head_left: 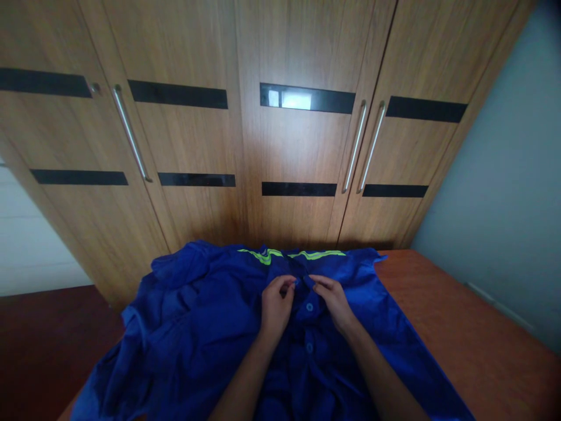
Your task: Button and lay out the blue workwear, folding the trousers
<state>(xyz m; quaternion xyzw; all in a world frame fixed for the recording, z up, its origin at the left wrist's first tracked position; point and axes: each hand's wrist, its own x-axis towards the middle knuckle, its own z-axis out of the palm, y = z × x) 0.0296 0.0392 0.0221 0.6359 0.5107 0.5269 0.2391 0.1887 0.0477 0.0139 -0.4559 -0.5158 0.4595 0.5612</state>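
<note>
Shirt (197, 327): blue, lime trim at collar (302, 255), spread front-up on table (460, 327). Likely light, soft, limp; best held at the firmer placket (309, 327) edge. Left hand (275, 305), right hand (335, 301): fingertips pinched on placket near collar. Wardrobe (263, 146) behind.

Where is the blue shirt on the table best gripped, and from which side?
Grip the blue shirt at its button strip just under the collar, from the near side. It lies front up, collar farthest away, so the strip runs toward you; left hand and right hand pinch there.
</note>
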